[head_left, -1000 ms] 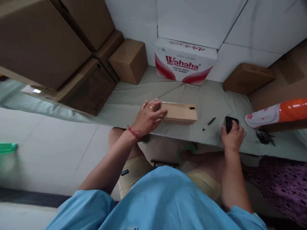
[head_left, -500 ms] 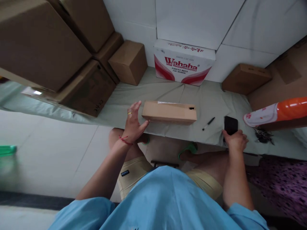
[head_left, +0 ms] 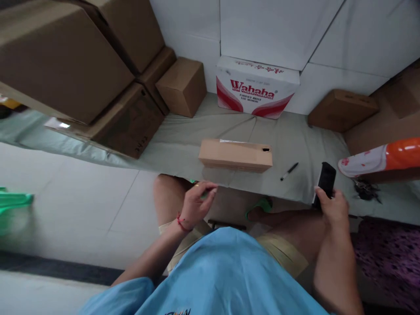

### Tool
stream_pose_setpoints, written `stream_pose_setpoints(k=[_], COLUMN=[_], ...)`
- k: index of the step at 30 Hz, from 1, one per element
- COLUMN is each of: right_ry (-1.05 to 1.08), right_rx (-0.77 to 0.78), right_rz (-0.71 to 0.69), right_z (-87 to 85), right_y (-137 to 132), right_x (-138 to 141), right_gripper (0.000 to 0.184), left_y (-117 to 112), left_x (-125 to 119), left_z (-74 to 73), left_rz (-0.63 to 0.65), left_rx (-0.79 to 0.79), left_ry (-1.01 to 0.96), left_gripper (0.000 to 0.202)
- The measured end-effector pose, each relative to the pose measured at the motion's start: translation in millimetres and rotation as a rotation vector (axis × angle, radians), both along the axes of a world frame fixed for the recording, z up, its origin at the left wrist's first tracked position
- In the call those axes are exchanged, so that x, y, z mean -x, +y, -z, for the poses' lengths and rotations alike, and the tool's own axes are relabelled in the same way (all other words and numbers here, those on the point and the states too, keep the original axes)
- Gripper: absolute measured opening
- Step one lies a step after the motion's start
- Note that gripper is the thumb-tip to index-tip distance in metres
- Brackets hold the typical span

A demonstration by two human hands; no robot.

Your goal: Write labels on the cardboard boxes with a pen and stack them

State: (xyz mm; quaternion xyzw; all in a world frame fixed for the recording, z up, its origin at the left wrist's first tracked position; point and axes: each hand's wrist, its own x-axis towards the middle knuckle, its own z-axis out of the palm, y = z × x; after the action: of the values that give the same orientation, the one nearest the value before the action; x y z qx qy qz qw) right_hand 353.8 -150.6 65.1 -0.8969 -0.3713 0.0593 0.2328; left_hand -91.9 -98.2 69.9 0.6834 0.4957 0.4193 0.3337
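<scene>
We see big brown cartons (head_left: 65, 65) stacked at ten o'clock, all closed. At twelve stands a white carton (head_left: 257, 87), also shut, with "Wahaha" printed in red. The long cardboard box (head_left: 234, 155) lies on the grey-green cloth (head_left: 183, 140), at one o'clock from our left hand (head_left: 195, 203) and apart from it. That hand hangs loosely curled, holding nothing. Our right hand (head_left: 333, 210) grips a black phone (head_left: 325, 181), and a pen (head_left: 288, 171) lies at ten o'clock from it.

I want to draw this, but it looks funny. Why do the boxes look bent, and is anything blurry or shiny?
Head view: the wide lens stretches the stacked cartons at the left edge; the green thing is smeared; the orange object at right carries a white glare streak; the flat box and the black device in the right hand look sharp.
</scene>
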Motion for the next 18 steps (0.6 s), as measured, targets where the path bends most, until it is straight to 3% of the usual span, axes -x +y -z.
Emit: stream_pose_setpoints(k=[1, 3, 6, 8, 12, 18], right_ry=[0.130, 0.351, 0.394, 0.333, 0.221, 0.144], right_rx=[-0.056, -0.128, -0.159, -0.213, -0.281, -0.354], right_rz=[0.008, -0.140, -0.353, -0.470, -0.529, -0.425], right_z=[-9.6, -28.5, -45.0, -44.3, -27.3, -10.6], right_y=[-6, -16, -18, -13, -7, -8], right_x=[18, 60, 127, 163, 208, 229], right_gripper=[0.069, 0.068, 0.071, 0.073, 0.084, 0.087], left_y=[-3, -8, -10, -11, -11, -9], left_x=[-10, -33, -71, -94, -119, -115], left_z=[-3.4, -10.1, -21.3, -28.6, -33.1, -16.3], left_rz=[0.095, 0.242, 0.368, 0.394, 0.238, 0.053], left_rx=[0.112, 0.357, 0.657, 0.762, 0.795, 0.803], left_ry=[-0.090, -0.311, -0.709, -0.914, -1.082, -1.113], left_gripper=[0.023, 0.035, 0.054, 0.065, 0.060, 0.049])
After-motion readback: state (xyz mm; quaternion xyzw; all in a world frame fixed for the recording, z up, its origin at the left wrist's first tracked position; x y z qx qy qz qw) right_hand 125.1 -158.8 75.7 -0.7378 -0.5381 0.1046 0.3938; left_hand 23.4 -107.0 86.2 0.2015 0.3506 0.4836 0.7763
